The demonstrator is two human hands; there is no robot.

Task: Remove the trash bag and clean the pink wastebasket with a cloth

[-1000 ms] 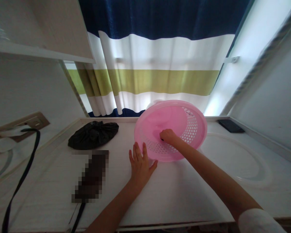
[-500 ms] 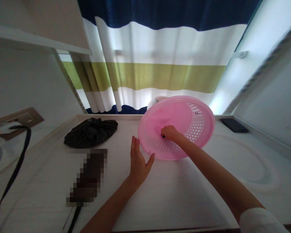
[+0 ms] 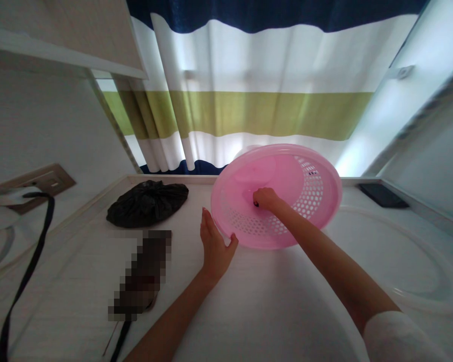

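A round pink plastic basket (image 3: 243, 176) with rows of holes in its wall is tilted, its open mouth facing me. My right hand (image 3: 267, 198) reaches inside it, fingers curled closed. A small dark bit shows at those fingertips, too little to name. Beside the basket's lower left rim, my left hand (image 3: 215, 249) is open, fingers stretched up and thumb apart. Its thumb and fingers are very near the rim; whether they touch it I cannot tell.
On the white tabletop (image 3: 249, 311) are a black plastic bag (image 3: 149, 203), a blurred-out object (image 3: 141, 274) with a black cord, a round translucent lid-like shape (image 3: 396, 251) and a dark flat phone-like slab (image 3: 383, 194). A plugged wall socket (image 3: 53, 184) is at left, a striped curtain (image 3: 264, 113) behind.
The view has shifted slightly. The basket looks a little larger, and my left hand is a touch closer to its rim. My right hand stays closed inside the basket.
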